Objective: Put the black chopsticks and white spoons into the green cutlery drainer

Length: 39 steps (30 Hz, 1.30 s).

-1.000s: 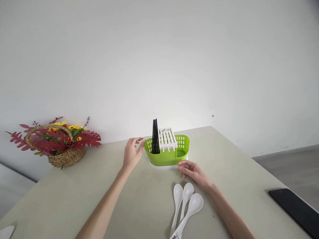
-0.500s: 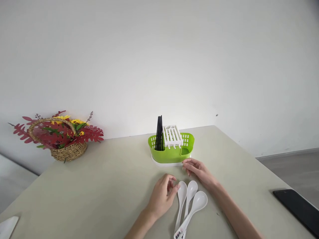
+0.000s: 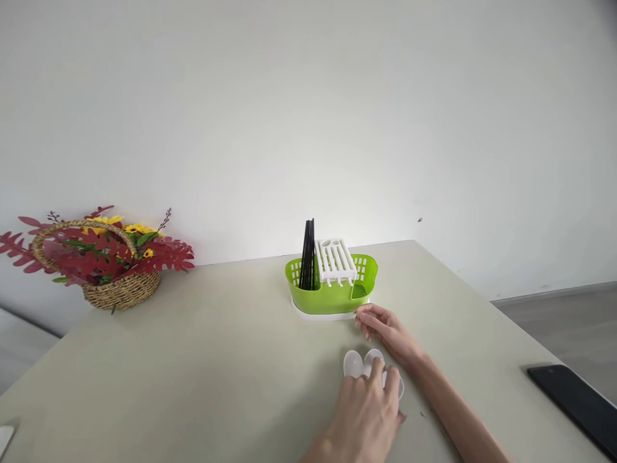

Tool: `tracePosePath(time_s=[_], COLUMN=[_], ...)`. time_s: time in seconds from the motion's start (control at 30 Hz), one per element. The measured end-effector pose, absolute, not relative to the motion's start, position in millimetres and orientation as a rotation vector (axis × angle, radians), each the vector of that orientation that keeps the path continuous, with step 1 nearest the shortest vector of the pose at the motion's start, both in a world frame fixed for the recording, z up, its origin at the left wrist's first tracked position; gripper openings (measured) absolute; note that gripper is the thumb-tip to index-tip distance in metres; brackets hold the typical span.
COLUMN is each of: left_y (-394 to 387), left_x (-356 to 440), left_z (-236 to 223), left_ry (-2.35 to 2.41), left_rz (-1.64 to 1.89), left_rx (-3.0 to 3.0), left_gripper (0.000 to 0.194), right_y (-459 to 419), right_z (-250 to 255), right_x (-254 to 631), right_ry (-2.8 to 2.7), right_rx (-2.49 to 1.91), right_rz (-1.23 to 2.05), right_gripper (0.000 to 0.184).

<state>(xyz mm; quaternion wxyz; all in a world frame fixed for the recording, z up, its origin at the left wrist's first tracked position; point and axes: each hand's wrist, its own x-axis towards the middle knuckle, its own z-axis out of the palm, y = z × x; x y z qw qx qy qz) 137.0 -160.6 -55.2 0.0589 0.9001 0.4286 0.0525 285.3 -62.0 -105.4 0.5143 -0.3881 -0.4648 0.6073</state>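
A green plastic cutlery holder [image 3: 324, 299] stands on a white base tray [image 3: 318, 316], with a slotted white rack [image 3: 335, 260] over its middle. Several black chopsticks [image 3: 306, 257] are upright in its left compartment. At the tray's front right edge, my right hand [image 3: 383, 326] has its fingertips pinched. Three white spoons [image 3: 353, 364] lie nearer me, bowls pointing away. My left hand [image 3: 366, 408] is over them, palm down, fingers bent and apart around the rightmost spoon. It hides the handles, and I see no spoon lifted.
To the left, a wicker basket [image 3: 123, 292] of red and yellow artificial flowers stands by the wall. A black phone [image 3: 573, 405] lies at the table's right edge. Part of a white object [image 3: 4, 439] shows at the lower left.
My left hand has moved right, from beside the spoons to over them, turning palm down. My right hand stays at the tray's edge. The view has shifted slightly.
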Motion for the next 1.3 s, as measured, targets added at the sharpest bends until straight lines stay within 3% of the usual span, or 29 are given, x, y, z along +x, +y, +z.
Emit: tracePosePath(time_s=[0.43, 0.6, 0.77, 0.93, 1.13, 1.3], left_y=[-168, -171, -166, -146, -117, -80], left_x=[151, 134, 94, 45, 17, 16], left_z=[-46, -15, 47, 97, 126, 124], left_ry=[1.254, 1.303, 1.285, 1.368, 1.478, 1.243], left_rz=[-0.049, -0.016, 0.429, 1.106, 1.668, 1.953], left_rx=[2.720, 2.415, 2.090, 2.070, 1.897, 1.778], left_gripper=[0.023, 0.030, 0.033, 0.042, 0.049, 0.047], right_y=[-61, -61, -62, -62, -62, -63], right_z=[-101, -102, -103, -99, -97, -96], right_x=[285, 285, 286, 285, 284, 283], right_ry=[-1.124, -1.128, -1.125, -1.137, -1.136, -1.135], right_rx=[-0.916, -0.900, -0.882, -0.894, -0.908, -0.907], right_rz=[1.460, 1.471, 1.487, 1.477, 1.483, 1.483], right_gripper=[0.035, 0.037, 0.035, 0.037, 0.042, 0.042])
